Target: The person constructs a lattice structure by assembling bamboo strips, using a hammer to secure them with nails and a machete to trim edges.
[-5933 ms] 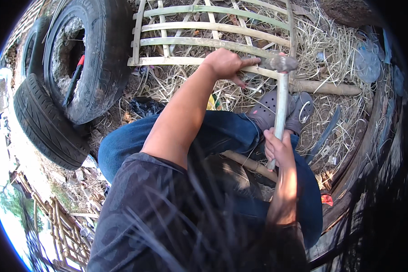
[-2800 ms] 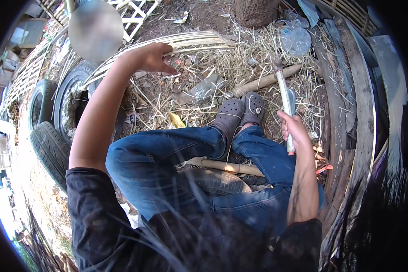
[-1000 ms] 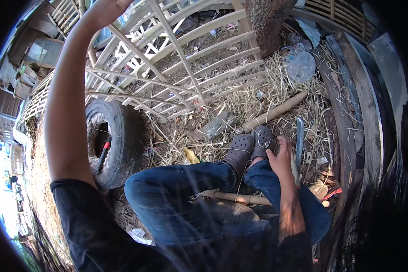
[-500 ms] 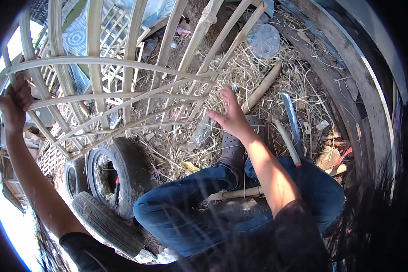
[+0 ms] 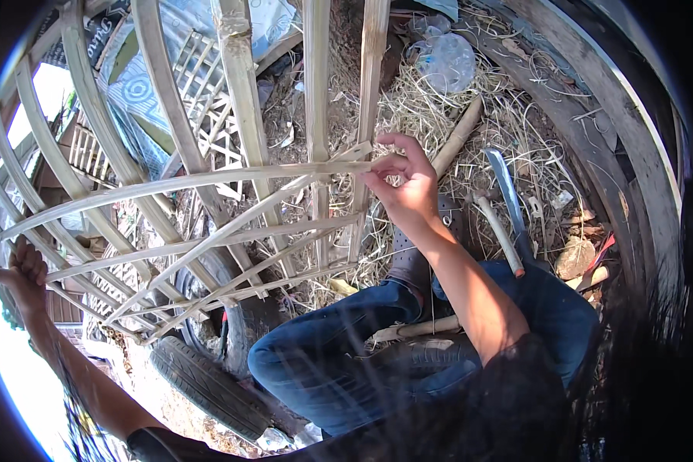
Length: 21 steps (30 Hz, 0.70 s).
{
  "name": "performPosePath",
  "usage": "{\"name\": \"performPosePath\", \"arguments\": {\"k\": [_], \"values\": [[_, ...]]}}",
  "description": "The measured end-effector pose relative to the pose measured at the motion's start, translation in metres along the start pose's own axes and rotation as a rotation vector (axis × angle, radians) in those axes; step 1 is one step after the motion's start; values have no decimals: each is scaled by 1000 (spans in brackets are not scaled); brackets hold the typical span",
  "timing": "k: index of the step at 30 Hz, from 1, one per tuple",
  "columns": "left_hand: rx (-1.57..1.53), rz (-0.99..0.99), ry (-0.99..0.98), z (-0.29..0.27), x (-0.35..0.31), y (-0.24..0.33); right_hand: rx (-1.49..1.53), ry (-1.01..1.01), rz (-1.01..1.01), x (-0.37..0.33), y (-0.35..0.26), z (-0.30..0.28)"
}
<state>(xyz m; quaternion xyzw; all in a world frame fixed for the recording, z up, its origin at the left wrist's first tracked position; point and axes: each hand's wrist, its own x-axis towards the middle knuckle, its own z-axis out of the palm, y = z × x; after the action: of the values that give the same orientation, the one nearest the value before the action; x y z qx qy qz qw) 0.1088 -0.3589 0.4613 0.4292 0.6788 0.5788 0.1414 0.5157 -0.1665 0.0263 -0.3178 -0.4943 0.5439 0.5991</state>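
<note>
A large lattice of pale split-bamboo strips (image 5: 242, 85) fills the upper left, its long slats crossed by thinner strips. At its left edge my left hand (image 5: 25, 276) curls its fingers round part of the frame, with the thumb sticking out. My right hand (image 5: 410, 183) is at the lattice's right side, thumb and fingers closed on the end of a thin crosswise bamboo strip (image 5: 208, 179). That strip meets a diagonal one just left of my fingertips.
Bamboo shavings (image 5: 508, 138) litter the ground, with a long blade (image 5: 505, 189), a short stick (image 5: 500, 235) and a bamboo pole (image 5: 458, 135). Old tires (image 5: 208, 385) lie at lower left. Wooden planks (image 5: 593, 100) border the right. Plastic bottles (image 5: 446, 63) lie far off.
The lattice has turned, its right-hand slats now more upright and its left side lower. My left hand has dropped lower; my right hand has gone from open to closed on a strip's end.
</note>
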Motion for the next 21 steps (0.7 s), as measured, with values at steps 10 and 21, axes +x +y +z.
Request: {"name": "performPosePath", "arguments": {"k": [10,21], "values": [[217,-103,363,-53,-84,39,46,-233,-173,-40,-34,17],[518,-228,420,-114,-65,85,33,-585,-309,-91,-34,50]]}}
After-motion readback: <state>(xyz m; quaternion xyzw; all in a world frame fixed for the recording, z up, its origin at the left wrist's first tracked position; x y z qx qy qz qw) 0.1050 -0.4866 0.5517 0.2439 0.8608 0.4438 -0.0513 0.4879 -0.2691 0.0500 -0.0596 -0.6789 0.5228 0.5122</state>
